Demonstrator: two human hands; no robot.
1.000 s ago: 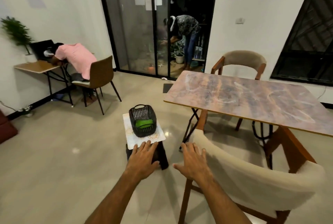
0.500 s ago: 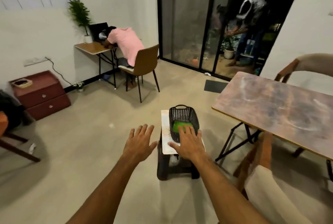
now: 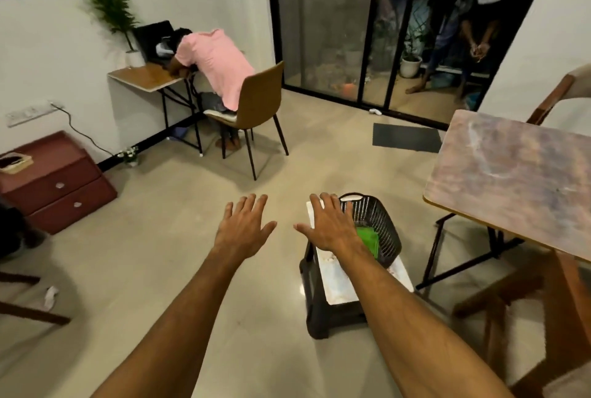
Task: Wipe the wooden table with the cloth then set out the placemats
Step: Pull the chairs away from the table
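Observation:
A black mesh basket (image 3: 382, 221) stands on a pale placemat (image 3: 342, 282) that lies on a low black stool (image 3: 323, 317). Inside the basket shows a green cloth (image 3: 367, 237), partly hidden by my arm. My right hand (image 3: 329, 224) hovers over the basket's left side with fingers spread and straight, holding nothing. My left hand (image 3: 244, 226) floats open over the bare floor to the left of the stool. The wooden table (image 3: 518, 180) with a streaked brown top stands at the right.
A wooden chair (image 3: 527, 308) stands at the near right beside the table. A person in pink leans on a small desk (image 3: 144, 77) at the back left, sitting on a brown chair (image 3: 259, 103). A red drawer unit (image 3: 54, 180) sits left. Another person stands behind glass doors (image 3: 351, 26).
My view has swung left and closer to the stool. My right hand has moved from the chair back over to the basket, and my left hand has drifted left over the floor.

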